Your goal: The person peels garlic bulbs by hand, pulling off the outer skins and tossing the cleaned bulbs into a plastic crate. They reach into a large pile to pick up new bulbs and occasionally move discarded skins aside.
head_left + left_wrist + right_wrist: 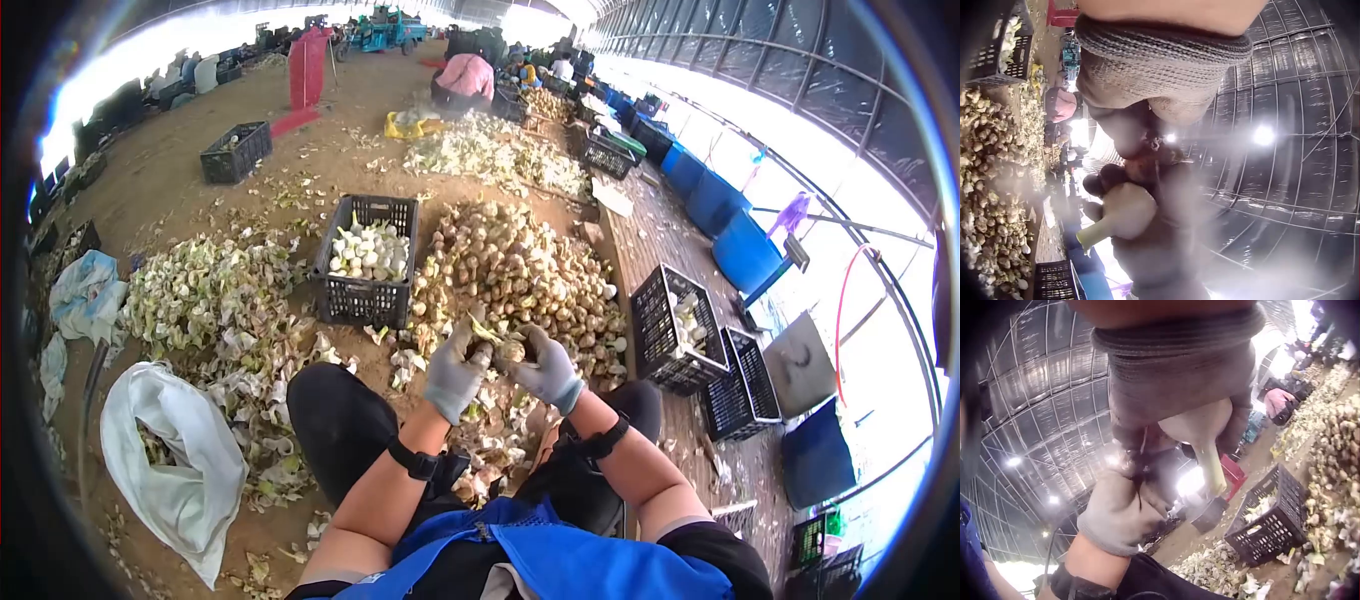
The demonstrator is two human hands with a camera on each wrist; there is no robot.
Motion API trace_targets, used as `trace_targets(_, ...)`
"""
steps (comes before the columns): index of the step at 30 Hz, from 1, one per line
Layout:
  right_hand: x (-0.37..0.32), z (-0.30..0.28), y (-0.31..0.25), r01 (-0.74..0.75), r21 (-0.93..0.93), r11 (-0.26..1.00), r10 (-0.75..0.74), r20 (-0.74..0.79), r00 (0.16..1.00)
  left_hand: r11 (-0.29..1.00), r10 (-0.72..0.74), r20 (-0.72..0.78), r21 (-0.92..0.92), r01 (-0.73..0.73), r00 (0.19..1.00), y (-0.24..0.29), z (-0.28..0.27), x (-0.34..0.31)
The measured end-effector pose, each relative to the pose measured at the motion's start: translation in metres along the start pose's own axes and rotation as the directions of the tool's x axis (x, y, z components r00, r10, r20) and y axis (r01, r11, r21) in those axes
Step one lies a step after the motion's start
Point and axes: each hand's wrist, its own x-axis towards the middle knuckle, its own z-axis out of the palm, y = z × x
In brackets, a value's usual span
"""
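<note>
Both hands wear dirty grey-white knit gloves and meet in front of the knees, over loose peelings. My right hand (545,368) holds a pale bulb (1129,211) with a short greenish neck, its fingers curled round it. In the right wrist view, the bulb's smooth white side (1200,422) shows below the palm, neck pointing away. My left hand (458,365) comes in from the other side, fingertips bent in at the bulb; dark, blurred fingers partly hide this contact. Just beyond the hands lies a heap of brown unpeeled bulbs (530,265).
A black crate (365,305) of white bulbs stands ahead left, beside heaped peelings (235,350). A white sack (170,450) lies at left. More crates (665,350) line the boards at right, near blue barrels (745,250). Farther off, a person in pink (468,75) bends over.
</note>
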Motion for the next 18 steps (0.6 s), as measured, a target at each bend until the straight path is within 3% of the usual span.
trace_targets(2, 0.005, 0.008, 0.026, 0.077, 0.058, 0.995, -0.08, 0.055, 0.995, 0.991, -0.027, 0.008, 0.133, 0.026, 1.0, -0.002, -0.001, -0.001)
trace_targets(4, -0.003, 0.015, 0.027, -0.086, 0.445, 0.891, 0.046, 0.1, 0.994, 0.989, -0.065, 0.0, 0.136, 0.065, 0.998, 0.001, -0.002, 0.003)
trace_targets(5, -0.004, 0.015, 0.032, -0.187, 0.659, 0.729, 0.015, 0.257, 0.966, 0.933, -0.278, 0.146, -0.193, 0.303, 0.949, 0.002, -0.008, 0.009)
trace_targets(6, -0.005, 0.015, 0.038, -0.313, 0.802, 0.508, -0.059, 0.395, 0.917, 0.713, -0.414, 0.349, -0.45, 0.538, 0.841, 0.003, -0.01, 0.013)
trace_targets(7, -0.002, 0.015, 0.054, -0.479, 0.837, 0.266, -0.052, 0.508, 0.86, 0.567, -0.503, 0.383, -0.53, 0.63, 0.775, 0.003, -0.006, 0.015)
trace_targets(8, -0.003, 0.02, 0.062, -0.436, 0.873, 0.22, -0.018, 0.451, 0.892, 0.567, -0.51, 0.381, -0.525, 0.634, 0.771, 0.002, -0.004, 0.016)
trace_targets(10, 0.001, 0.017, 0.076, -0.437, 0.868, 0.237, -0.043, 0.459, 0.888, 0.498, -0.487, 0.394, -0.608, 0.618, 0.779, -0.002, 0.001, 0.02)
trace_targets(11, 0.001, 0.013, 0.072, -0.352, 0.792, 0.499, 0.097, 0.352, 0.931, 0.58, -0.463, 0.346, -0.578, 0.574, 0.816, -0.033, -0.002, 0.02)
trace_targets(12, 0.002, 0.01, 0.067, -0.28, 0.631, 0.723, 0.196, 0.201, 0.96, 0.583, -0.466, 0.345, -0.573, 0.576, 0.815, -0.034, 0.003, 0.019)
trace_targets(13, 0.0, 0.017, 0.09, -0.238, 0.674, 0.7, 0.226, 0.108, 0.968, 0.865, -0.429, 0.056, -0.265, 0.427, 0.902, -0.035, 0.011, 0.019)
trace_targets(14, 0.0, 0.014, 0.062, -0.362, 0.758, 0.543, 0.31, 0.219, 0.925, 0.949, -0.25, -0.187, 0.146, 0.278, 0.95, -0.036, 0.017, 0.018)
trace_targets(16, 0.005, 0.029, 0.083, -0.297, 0.673, 0.677, 0.342, 0.07, 0.937, 0.927, -0.113, -0.168, 0.337, 0.164, 0.979, -0.038, 0.029, 0.009)
trace_targets(17, 0.004, 0.027, 0.102, -0.359, 0.719, 0.595, 0.403, 0.12, 0.907, 0.927, -0.047, -0.087, 0.367, 0.076, 0.995, -0.035, 0.033, 0.006)
trace_targets(18, -0.001, 0.014, 0.111, -0.281, 0.583, 0.762, 0.273, 0.105, 0.956, 0.921, 0.018, -0.003, 0.39, -0.015, 1.0, -0.031, 0.037, 0.004)
